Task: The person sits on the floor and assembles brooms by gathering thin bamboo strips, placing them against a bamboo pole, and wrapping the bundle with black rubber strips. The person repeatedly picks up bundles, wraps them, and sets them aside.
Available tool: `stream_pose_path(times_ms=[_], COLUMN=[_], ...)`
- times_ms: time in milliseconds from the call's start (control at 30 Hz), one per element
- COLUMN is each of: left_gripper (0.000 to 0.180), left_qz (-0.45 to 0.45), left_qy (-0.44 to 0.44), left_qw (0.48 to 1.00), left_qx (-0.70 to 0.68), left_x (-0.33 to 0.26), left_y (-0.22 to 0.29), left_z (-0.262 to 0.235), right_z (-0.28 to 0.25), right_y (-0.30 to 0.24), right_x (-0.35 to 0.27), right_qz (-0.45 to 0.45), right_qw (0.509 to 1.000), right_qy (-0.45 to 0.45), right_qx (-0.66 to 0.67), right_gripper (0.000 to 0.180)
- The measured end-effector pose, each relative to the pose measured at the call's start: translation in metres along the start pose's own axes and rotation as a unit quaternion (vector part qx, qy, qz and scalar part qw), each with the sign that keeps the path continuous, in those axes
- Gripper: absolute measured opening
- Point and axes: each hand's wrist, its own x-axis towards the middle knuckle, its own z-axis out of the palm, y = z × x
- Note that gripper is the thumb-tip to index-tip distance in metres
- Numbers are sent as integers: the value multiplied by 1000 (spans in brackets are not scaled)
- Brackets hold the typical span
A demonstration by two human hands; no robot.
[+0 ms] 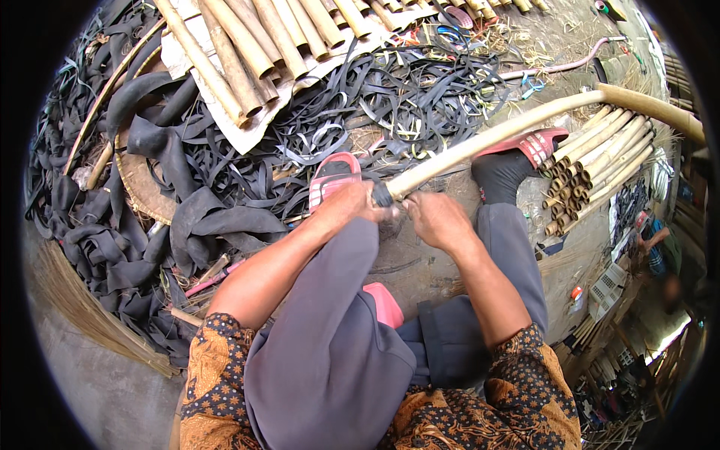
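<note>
A long pale bamboo pole (pixel 495 139) slants from between my knees up to the far right. Black rubber strip (pixel 382 195) is wound round its near end. My left hand (pixel 364 204) is closed round that end, against the black winding. Just right of it, my right hand (pixel 437 220) is closed in a fist below the pole, its fingertips close to the wrapped end. What it pinches, if anything, is too small to make out. Between the hands and the far bamboo lies a tangle of thin black rubber strips (pixel 375 101).
Cut bamboo tubes (pixel 277 37) lie on a pale sheet (pixel 244 135) at the far side. A stacked bundle of bamboo (pixel 600 161) sits by my right foot. Wide black rubber pieces (pixel 161 150) heap up at left. At right, a person (pixel 656 251) is partly visible near a pale crate (pixel 607 291).
</note>
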Motion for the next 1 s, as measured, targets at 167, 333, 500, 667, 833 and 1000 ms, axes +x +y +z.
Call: stream_pose_path(times_ms=[167, 333, 500, 667, 833, 1000], left_gripper=[43, 32, 27, 25, 37, 37], left_qz=[-133, -106, -98, -76, -73, -124], left_qy=[79, 66, 110, 150, 146, 123], left_qw=[960, 966, 958, 944, 942, 958], left_qx=[233, 227, 247, 283, 294, 226], left_x=[11, -1, 3, 8, 13, 24], left_y=[-18, -14, -18, -27, -31, -28], left_z=[15, 9, 11, 20, 16, 1], right_z=[-13, 0, 22, 39, 38, 37], right_y=[-34, -49, -40, -32, -53, -61], right_x=[29, 61, 14, -10, -18, -76], right_qz=[149, 123, 103, 115, 124, 47], right_qw=[950, 923, 847, 919, 917, 951], right_qy=[-57, -103, 3, -7, -33, 15], right_qx=[270, 351, 522, 377, 377, 304], right_gripper=[36, 37, 32, 22, 21, 23])
